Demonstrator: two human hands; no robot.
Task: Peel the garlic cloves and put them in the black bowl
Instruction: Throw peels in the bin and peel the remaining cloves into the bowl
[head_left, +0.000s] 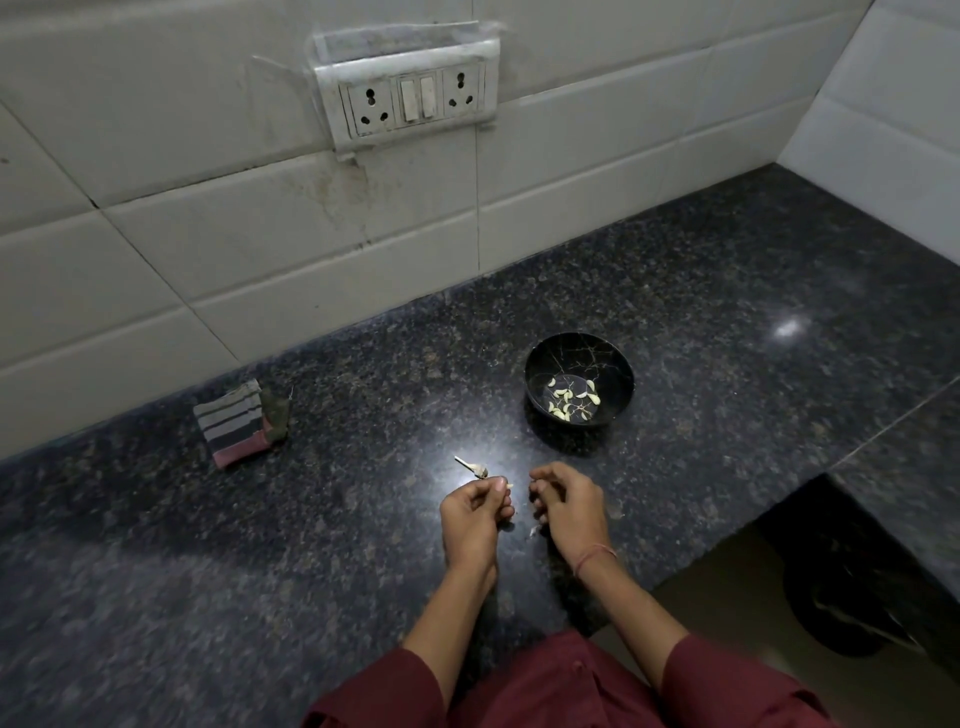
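Note:
The black bowl (535, 358) stands on the dark granite counter and holds several peeled garlic cloves (571, 399). In front of it, my left hand (475, 512) has its fingers curled and pinches a small garlic clove (508, 486) at the fingertips. My right hand (569, 501) hovers just to the right with fingers curled; whether it holds anything is hidden. A garlic stem with bits of skin (471, 466) lies on the counter just beyond my left hand. A scrap of peel (533, 531) lies between my hands.
A folded striped cloth (236, 423) lies at the left near the tiled wall. A socket panel (410, 101) is on the wall above. The counter (727, 338) ends at the right front, with a floor and a dark sandal (841, 618) below.

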